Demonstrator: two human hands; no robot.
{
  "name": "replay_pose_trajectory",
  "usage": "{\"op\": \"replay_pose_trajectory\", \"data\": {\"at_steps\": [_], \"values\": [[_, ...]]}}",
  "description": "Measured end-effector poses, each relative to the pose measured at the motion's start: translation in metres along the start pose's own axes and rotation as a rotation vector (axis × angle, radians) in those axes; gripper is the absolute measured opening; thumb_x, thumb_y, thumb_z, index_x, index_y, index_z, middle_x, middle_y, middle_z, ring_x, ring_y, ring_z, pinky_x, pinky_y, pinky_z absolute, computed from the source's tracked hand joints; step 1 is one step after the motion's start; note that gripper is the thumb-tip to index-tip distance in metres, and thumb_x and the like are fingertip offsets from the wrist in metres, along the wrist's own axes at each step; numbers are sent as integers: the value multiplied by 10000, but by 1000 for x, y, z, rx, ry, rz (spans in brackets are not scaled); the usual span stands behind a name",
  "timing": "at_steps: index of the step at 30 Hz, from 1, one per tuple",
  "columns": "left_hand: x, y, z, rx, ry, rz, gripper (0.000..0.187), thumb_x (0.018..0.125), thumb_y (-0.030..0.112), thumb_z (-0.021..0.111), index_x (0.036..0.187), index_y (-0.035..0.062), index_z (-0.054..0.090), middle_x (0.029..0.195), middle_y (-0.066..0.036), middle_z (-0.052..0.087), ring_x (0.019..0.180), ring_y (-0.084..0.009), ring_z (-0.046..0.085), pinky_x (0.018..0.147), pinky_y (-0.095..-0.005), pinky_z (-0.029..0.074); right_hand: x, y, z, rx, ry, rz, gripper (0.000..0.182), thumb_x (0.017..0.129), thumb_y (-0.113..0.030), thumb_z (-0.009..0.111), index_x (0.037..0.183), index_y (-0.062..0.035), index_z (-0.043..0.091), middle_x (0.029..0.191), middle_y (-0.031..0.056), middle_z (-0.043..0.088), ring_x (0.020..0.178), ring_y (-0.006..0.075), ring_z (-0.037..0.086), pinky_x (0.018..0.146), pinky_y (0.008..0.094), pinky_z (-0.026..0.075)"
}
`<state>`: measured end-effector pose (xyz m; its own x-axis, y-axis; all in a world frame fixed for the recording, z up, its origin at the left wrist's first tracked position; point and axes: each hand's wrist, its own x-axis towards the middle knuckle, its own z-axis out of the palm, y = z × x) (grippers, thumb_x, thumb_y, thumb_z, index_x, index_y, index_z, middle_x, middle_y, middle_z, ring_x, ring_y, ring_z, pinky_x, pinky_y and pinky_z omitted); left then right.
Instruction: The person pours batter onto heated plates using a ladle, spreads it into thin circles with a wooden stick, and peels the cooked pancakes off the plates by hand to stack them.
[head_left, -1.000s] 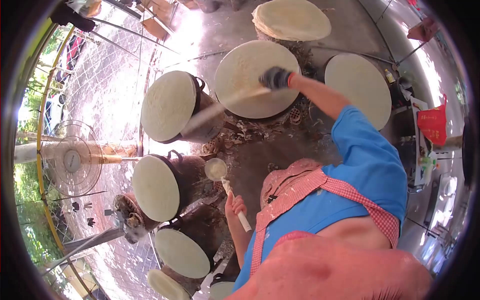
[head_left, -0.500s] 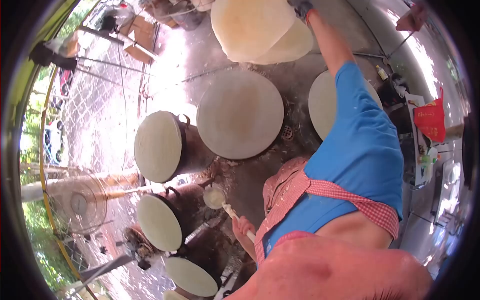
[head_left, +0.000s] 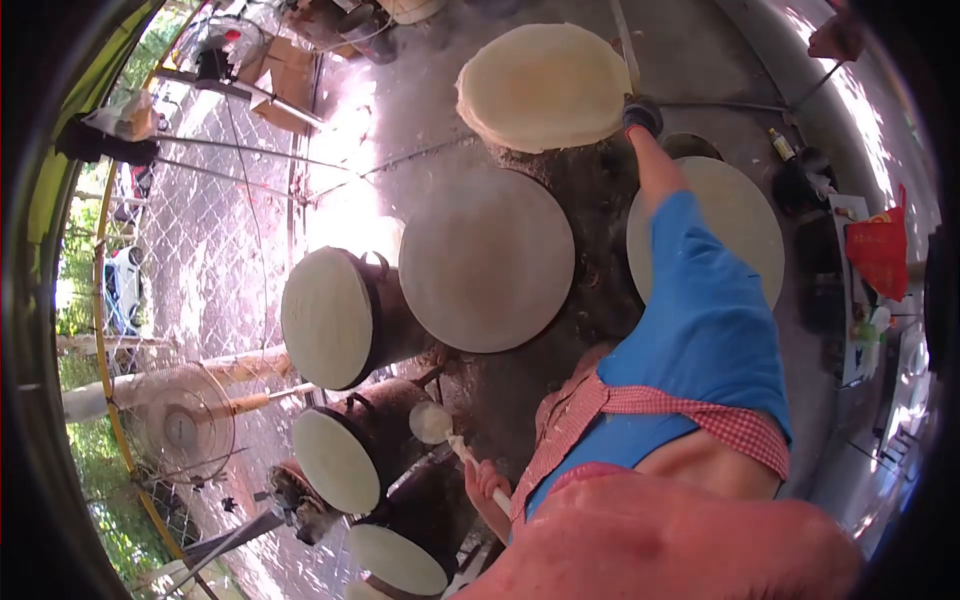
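My right hand [head_left: 645, 115], in a dark glove, is closed around the end of a long flat stick [head_left: 627, 48] at the upper centre. To its left lies a round pale-yellow sheet [head_left: 543, 88]. Below that sheet is a round grey griddle [head_left: 487, 260] with no sheet on it. My left hand [head_left: 487, 480] is bare and wrapped around the pale handle of a ladle [head_left: 431, 423]. The ladle's round bowl is beside a drum-like stove topped by a pale-coated griddle [head_left: 337, 460].
Other pale-coated round griddles stand at the left [head_left: 327, 318], lower left [head_left: 398, 560] and right [head_left: 710, 230]. A fan [head_left: 180, 425] and wire fence are at the far left. A red bag [head_left: 877, 247] hangs by a narrow table [head_left: 850, 300].
My right hand has come down from the top edge, and the stick now shows. Two large overlapping sheets have given way to one visible sheet higher up. My left hand has hardly moved.
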<state>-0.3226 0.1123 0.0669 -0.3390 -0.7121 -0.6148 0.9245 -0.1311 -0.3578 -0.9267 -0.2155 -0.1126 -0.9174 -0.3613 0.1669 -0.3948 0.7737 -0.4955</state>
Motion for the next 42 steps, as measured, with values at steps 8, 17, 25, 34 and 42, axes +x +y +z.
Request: {"op": "replay_pose_trajectory", "data": {"at_steps": [8,17,25,34,42], "values": [[-10,83,-80,-4,-89,-166,277,882,216,419,652,73,362,527,23,259,397,-59,252,352,-196,247,-238,-75,-61,278,-1307,-29,405,764,-477,493,773,-88,605,617,74,534,443,189,455,422,361,365],[-91,127,-153,55,-52,-13,313,887,278,395,638,91,364,517,17,294,381,-72,276,319,-207,228,-448,-33,-107,-151,-1957,-400,308,792,-366,486,695,-89,575,523,9,469,338,119,376,318,281,322],[-137,53,-246,-53,-60,393,497,845,466,381,473,159,259,378,44,233,293,-70,226,275,-203,180,-530,4,-29,-520,-1427,-1726,351,724,-305,583,942,-30,573,854,187,580,747,291,558,672,352,425],[-226,-93,-382,-361,-314,1481,294,861,121,424,1123,245,376,641,-9,349,423,-65,296,286,-144,249,-764,17,-159,-292,-1750,-2422,349,750,-367,557,933,-70,574,763,124,600,696,268,557,643,335,436],[-347,-86,-561,-364,132,1721,189,828,54,439,986,139,379,643,-40,381,399,-83,313,287,-175,264,-972,187,-385,277,-1379,-3252,301,746,-328,539,909,-80,590,829,141,597,782,307,564,679,369,441]]}}
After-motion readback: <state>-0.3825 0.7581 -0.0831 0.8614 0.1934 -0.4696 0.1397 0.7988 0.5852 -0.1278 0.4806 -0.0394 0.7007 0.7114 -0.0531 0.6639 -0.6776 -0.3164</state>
